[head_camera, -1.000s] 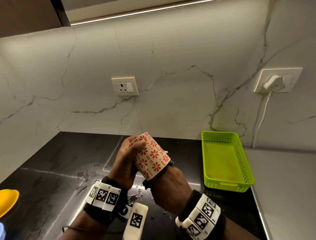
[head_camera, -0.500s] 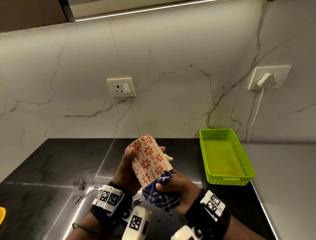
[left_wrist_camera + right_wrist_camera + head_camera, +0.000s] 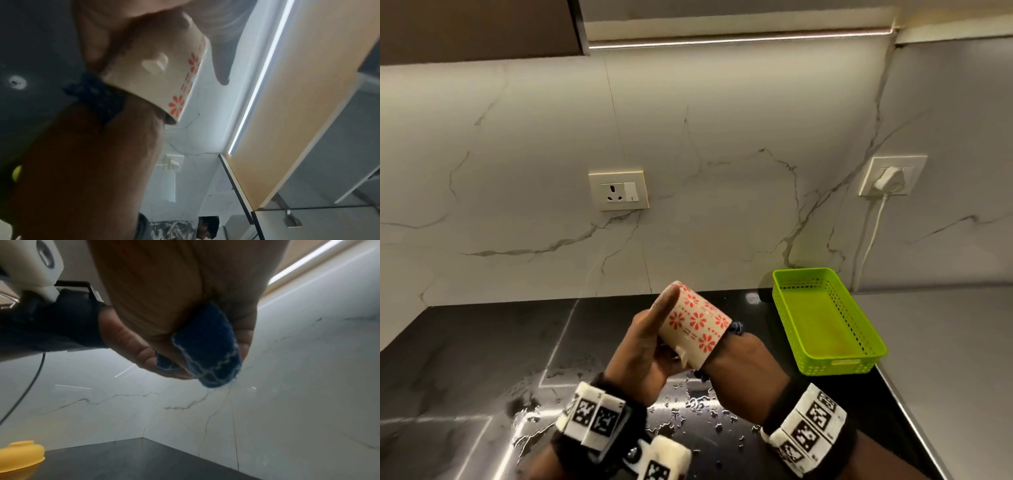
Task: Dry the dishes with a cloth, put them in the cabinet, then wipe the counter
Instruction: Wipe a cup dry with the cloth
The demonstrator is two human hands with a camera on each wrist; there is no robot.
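The left hand (image 3: 643, 346) holds the cup (image 3: 697, 323). The right hand (image 3: 743, 373) pushes the cloth (image 3: 207, 347) inside. The cup looks wet, so it could slip onto the desk (image 3: 482, 342).

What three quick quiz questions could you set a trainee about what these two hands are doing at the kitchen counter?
1. True or false: the white ceramic mug with red flowers stands on the black stone counter.
2. What goes into the mug's mouth? A) a sponge B) the right hand with the dark blue cloth C) nothing
3. Fill in: the lime green plastic basket sits to the ___ of the hands.

Key:
1. False; the left hand holds it in the air.
2. B
3. Right, and it looks empty.
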